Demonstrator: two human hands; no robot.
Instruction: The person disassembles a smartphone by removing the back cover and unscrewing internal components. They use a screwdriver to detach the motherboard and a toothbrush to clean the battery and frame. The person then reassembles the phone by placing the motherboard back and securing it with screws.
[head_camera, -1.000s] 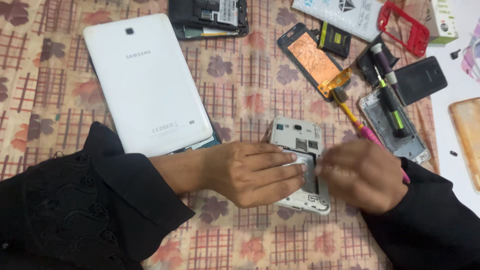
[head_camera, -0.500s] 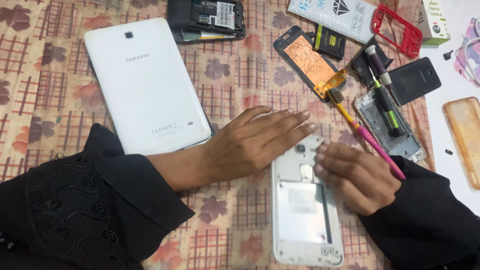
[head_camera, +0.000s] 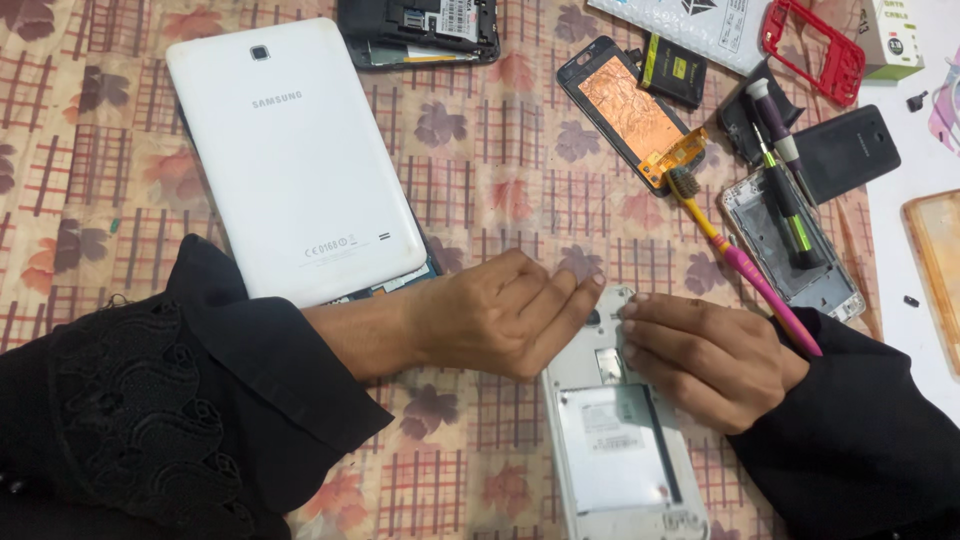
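Head view shows two bare hands working on a white phone (head_camera: 620, 450) with its back cover off. The phone lies flat on the tabletop (head_camera: 480, 180), which has a soft cloth with brown squares and leaf shapes on it. A flat phone does not wobble, so small parts are easier to reach.

Left hand (head_camera: 500, 315) rests on its side just left of the phone's top end. Its fingers are loosely curled and stretched toward the phone, and the fingertips (head_camera: 590, 290) touch the top edge. It grips nothing; I think it only steadies the phone. Right hand (head_camera: 710, 355) lies over the upper right side of the phone with its fingers bent down, the tips pressing near the top. I cannot tell if it pinches some small part there. Both black sleeves look soft, and the left one has a lacy pattern.

The open phone looks hard and smooth, with a pale grey flat rectangle in its middle.

Just behind the right hand lies a toothbrush (head_camera: 745, 260) with a yellow and pink handle, close enough to grab. Beyond it a screwdriver (head_camera: 780, 170) sits on a silver phone frame (head_camera: 800, 270). Farther off are a black back cover (head_camera: 845, 150), a red plastic frame (head_camera: 815, 45), and a screen part (head_camera: 630, 105) with a shiny copper back. Beyond the left hand lies a big white tablet (head_camera: 295, 160), smooth, with rounded corners, face down.
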